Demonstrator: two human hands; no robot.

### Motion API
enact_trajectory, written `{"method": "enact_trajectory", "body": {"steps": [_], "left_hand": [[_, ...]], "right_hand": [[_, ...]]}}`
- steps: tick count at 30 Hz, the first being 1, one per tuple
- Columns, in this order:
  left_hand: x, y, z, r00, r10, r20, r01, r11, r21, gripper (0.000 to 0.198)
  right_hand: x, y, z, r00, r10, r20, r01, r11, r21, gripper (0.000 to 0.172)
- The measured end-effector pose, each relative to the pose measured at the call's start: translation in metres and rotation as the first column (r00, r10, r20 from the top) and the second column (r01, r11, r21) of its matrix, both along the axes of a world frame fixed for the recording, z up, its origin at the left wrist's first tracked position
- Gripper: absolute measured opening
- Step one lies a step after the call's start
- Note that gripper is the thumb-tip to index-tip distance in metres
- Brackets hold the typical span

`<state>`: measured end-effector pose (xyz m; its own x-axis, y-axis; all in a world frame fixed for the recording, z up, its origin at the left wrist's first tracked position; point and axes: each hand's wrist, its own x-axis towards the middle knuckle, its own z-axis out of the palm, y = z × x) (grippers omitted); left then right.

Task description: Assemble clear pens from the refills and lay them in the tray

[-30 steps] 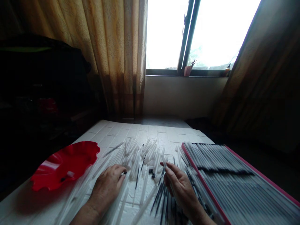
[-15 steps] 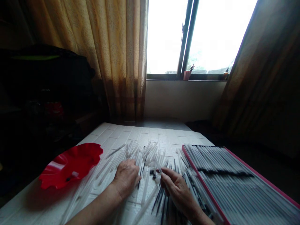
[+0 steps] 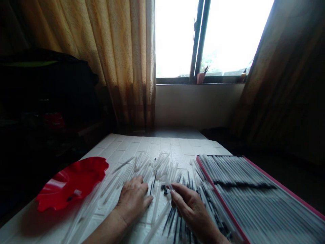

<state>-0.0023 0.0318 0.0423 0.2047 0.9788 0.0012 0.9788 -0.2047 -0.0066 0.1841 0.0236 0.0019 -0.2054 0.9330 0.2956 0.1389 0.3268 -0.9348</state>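
Note:
My left hand (image 3: 133, 198) rests low over the white table, thumb apart from the bent fingers, beside loose clear plastic tubes (image 3: 143, 164). Its fingertips are partly hidden, and no held thing shows. My right hand (image 3: 189, 205) pinches the end of a clear tube (image 3: 169, 183) between thumb and forefinger. Small black pieces (image 3: 165, 189) lie just left of those fingertips. Under and around the right hand, thin dark pen refills (image 3: 174, 217) are scattered. One thin dark stick (image 3: 154, 178) lies among the tubes between the hands.
A red wavy-edged bowl (image 3: 87, 166) stands at the left, with small pieces inside. At the right, a pink-edged box (image 3: 207, 174) holds rows of clear tubes with a black band across. The table (image 3: 175, 149) has a brick pattern. A window and curtains are behind.
My left hand has drawn back slightly to the left, and its thumb has spread from the fingers. My right hand keeps its pinch on the tube. The view has shifted slightly.

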Motion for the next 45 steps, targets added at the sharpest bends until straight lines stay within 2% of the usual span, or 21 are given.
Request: {"method": "enact_trajectory", "body": {"steps": [5,8,11,15,19,24,26,28,31,34,41,45], "left_hand": [[0.018,0.01,0.015,0.995,0.013,-0.097,-0.025,0.991,-0.129,0.016],[0.023,0.012,0.02,0.99,0.025,-0.139,-0.05,0.983,-0.179,0.024],[0.021,0.011,0.019,0.989,0.033,-0.142,-0.059,0.981,-0.183,0.019],[0.012,0.007,0.01,0.996,0.021,-0.088,-0.034,0.987,-0.156,0.014],[-0.004,0.0,0.006,1.0,-0.001,0.006,0.001,0.994,-0.112,0.019],[-0.02,-0.008,0.006,0.983,-0.072,0.17,0.087,0.993,-0.08,0.017],[-0.023,-0.009,0.0,0.934,-0.124,0.336,0.149,0.988,-0.05,0.018],[-0.025,-0.01,-0.008,0.843,-0.177,0.509,0.185,0.982,0.034,0.019],[-0.028,-0.012,-0.019,0.776,-0.237,0.585,0.192,0.971,0.14,0.018],[-0.031,-0.016,-0.022,0.776,-0.266,0.572,0.198,0.964,0.179,0.017],[-0.033,-0.017,-0.017,0.829,-0.302,0.472,0.225,0.951,0.214,0.018],[-0.033,-0.018,-0.014,0.895,-0.284,0.343,0.215,0.95,0.225,0.021]], "right_hand": [[0.002,0.005,-0.009,0.999,-0.052,-0.003,0.052,0.998,0.041,0.034],[0.006,0.009,-0.011,0.991,-0.106,0.077,0.096,0.987,0.131,0.025],[0.009,0.01,-0.009,0.963,-0.166,0.214,0.115,0.966,0.23,0.022],[0.012,0.008,-0.008,0.916,-0.225,0.333,0.139,0.955,0.263,0.022],[0.013,0.009,-0.011,0.878,-0.248,0.408,0.138,0.95,0.279,0.022],[0.012,0.009,-0.012,0.843,-0.215,0.494,0.046,0.943,0.331,0.025],[0.01,0.008,-0.012,0.831,-0.221,0.51,0.025,0.932,0.362,0.026],[0.01,0.008,-0.013,0.828,-0.244,0.506,0.028,0.918,0.397,0.027],[0.011,0.008,-0.013,0.821,-0.279,0.499,0.042,0.9,0.433,0.027],[0.012,0.008,-0.012,0.81,-0.289,0.511,0.039,0.895,0.444,0.027],[0.01,0.007,-0.011,0.786,-0.296,0.543,0.028,0.894,0.447,0.027],[0.009,0.004,-0.008,0.741,-0.311,0.596,0.01,0.891,0.453,0.026]]}}
